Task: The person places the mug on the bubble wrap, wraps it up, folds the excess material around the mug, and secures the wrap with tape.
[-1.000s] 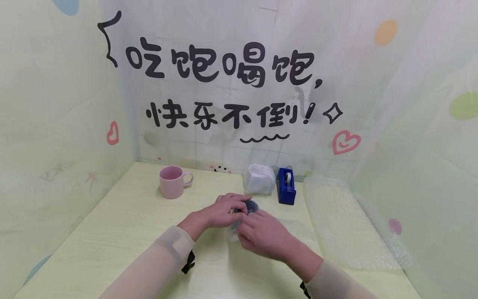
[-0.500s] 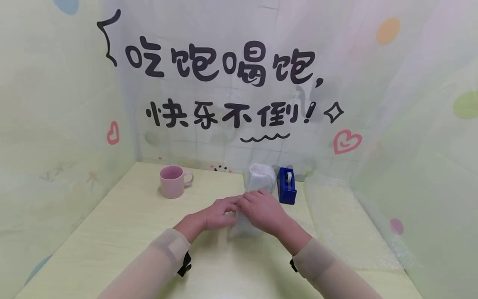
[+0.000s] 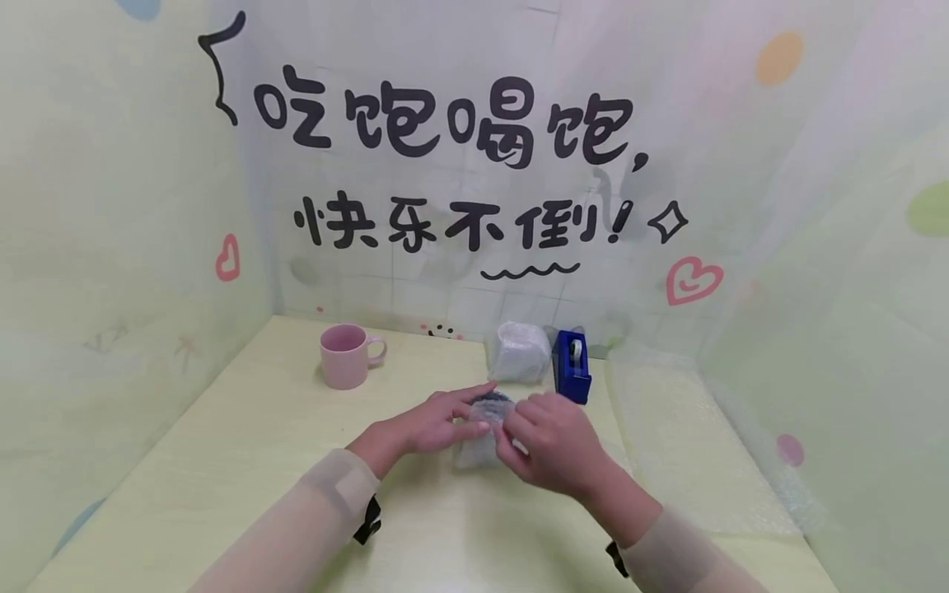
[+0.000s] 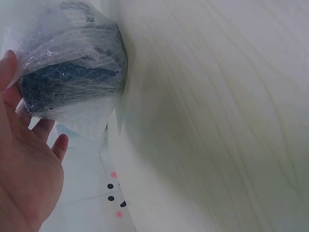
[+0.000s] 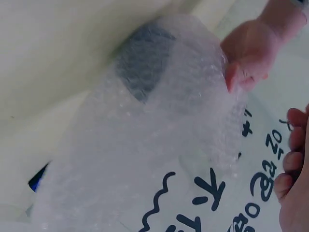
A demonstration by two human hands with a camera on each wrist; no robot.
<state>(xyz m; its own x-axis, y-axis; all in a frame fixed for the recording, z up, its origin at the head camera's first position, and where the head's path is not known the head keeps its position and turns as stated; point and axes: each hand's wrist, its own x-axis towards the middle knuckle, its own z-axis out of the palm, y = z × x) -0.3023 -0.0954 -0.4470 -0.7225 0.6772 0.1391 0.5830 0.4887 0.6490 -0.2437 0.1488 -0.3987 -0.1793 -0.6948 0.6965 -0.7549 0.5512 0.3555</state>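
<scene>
At mid-table, a dark blue-grey object (image 4: pixel 72 79), its kind hidden under layers of clear bubble wrap (image 5: pixel 188 96), rests on the tabletop. My left hand (image 3: pixel 433 422) holds it from the left, thumb on the near side and fingers around the far side. On the other side, my right hand (image 3: pixel 559 445) has curled fingers and appears to pinch the wrap's loose edge. A broad, see-through flap of the wrap spreads across the right wrist view. Curled fingers of the right hand (image 5: pixel 294 169) show at that view's right edge.
A pink mug (image 3: pixel 344 358) stands at the back left. Behind the hands sit a white wrapped bundle (image 3: pixel 521 354) and a blue tape dispenser (image 3: pixel 572 369). A flat bubble wrap sheet (image 3: pixel 689 445) lies along the right side. Printed curtains (image 3: pixel 445 165) enclose the table.
My right hand passed over the top of the wrapped object, then drew back to the right, uncovering its dark part. The left hand stays around it.
</scene>
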